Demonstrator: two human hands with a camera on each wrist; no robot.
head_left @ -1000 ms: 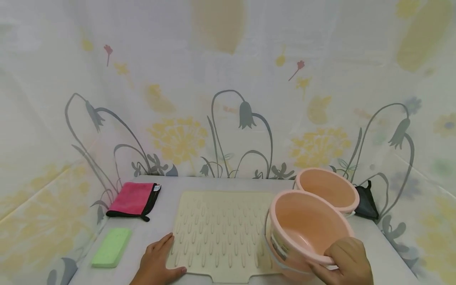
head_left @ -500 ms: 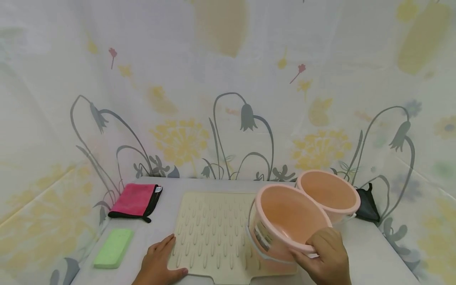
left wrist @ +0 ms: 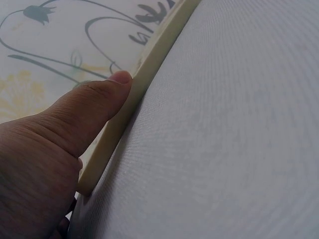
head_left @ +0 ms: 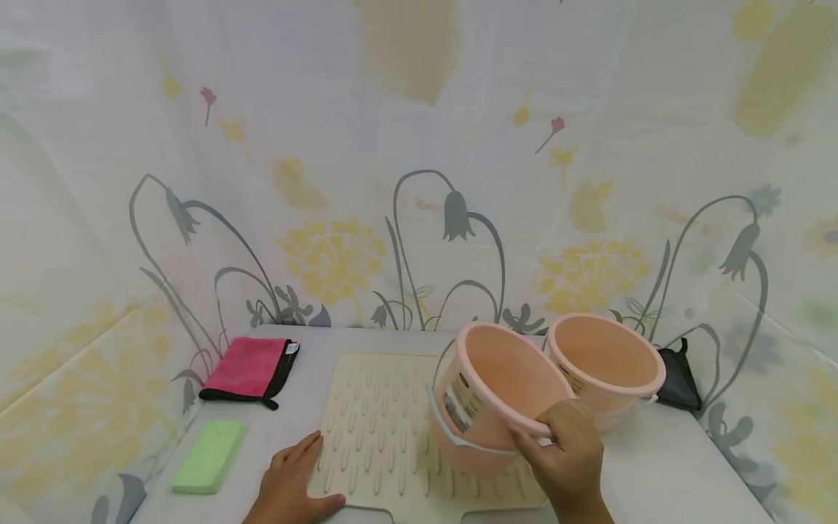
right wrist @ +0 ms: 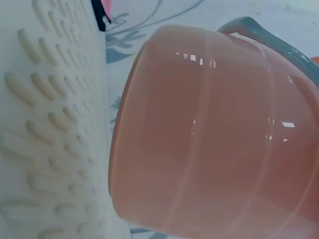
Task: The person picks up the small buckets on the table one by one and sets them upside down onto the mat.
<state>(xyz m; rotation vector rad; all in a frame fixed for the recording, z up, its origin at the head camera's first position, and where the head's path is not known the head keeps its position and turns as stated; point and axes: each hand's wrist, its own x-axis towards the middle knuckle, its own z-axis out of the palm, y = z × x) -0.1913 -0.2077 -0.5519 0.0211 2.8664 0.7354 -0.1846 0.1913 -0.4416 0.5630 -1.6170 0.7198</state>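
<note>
My right hand [head_left: 564,451] grips the near rim of a peach-pink bucket [head_left: 481,440], which is tilted with its mouth toward the upper right. The bucket has a label on its side and a pale handle hanging down. It hangs over the right part of a cream washboard [head_left: 373,429] with raised ridges. In the right wrist view, the base of the bucket [right wrist: 199,134] appears just off the ridges. My left hand [head_left: 288,480] rests at the washboard's near left corner, fingers along the left edge. Its thumb presses the front edge of the washboard [left wrist: 142,79] in the left wrist view.
A second peach bucket [head_left: 631,400] stands at the back right, close behind the held one. Beside it lies a black cloth item [head_left: 677,378]. On the left are a folded pink cloth [head_left: 244,367] with black trim and a green block [head_left: 209,457]. A floral curtain [head_left: 419,145] backs the table.
My right hand has carried the bucket leftward, from the washboard's right edge to over its right part. The left hand has stayed at the corner.
</note>
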